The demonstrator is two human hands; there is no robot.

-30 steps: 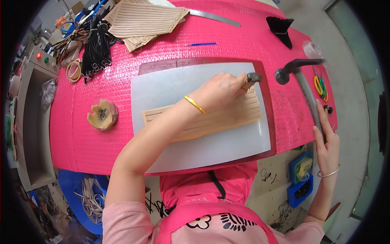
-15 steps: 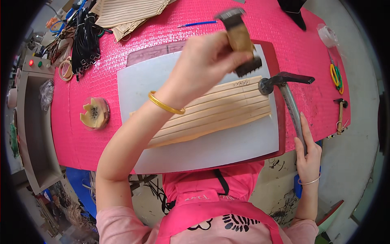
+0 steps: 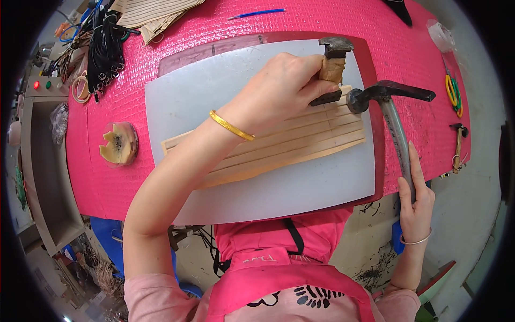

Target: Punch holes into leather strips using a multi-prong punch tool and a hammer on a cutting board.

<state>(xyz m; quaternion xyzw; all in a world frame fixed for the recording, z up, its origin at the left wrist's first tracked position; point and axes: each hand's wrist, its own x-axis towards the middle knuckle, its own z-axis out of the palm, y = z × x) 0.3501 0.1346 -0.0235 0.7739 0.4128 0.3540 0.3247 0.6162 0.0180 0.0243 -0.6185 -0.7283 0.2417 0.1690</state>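
My left hand (image 3: 295,80) is closed round a metal punch (image 3: 333,67) with a tape-wrapped shank and a dark, flat-topped head. Its toothed lower end is at the far right part of a row of beige strips (image 3: 289,142), which look like leather. Whether the teeth touch the strips I cannot tell. A hammer (image 3: 398,137) with a grey handle is gripped in my right hand (image 3: 416,206), its round face over the strips' right end. Beneath the strips lies a white board (image 3: 188,102) on a dark red mat (image 3: 378,155).
A clear cup with a jagged yellowish lump (image 3: 119,145) stands at left. Black straps (image 3: 104,59), beige striped sheets (image 3: 155,13) and a blue pen (image 3: 256,14) lie along the far side. At right are scissors (image 3: 453,94), a small hammer (image 3: 458,145) and a tape roll (image 3: 441,35).
My left hand has brought the punch down from its raised, tilted position to the strips, covering a row of small marks there. My right hand still holds the hammer beside it.
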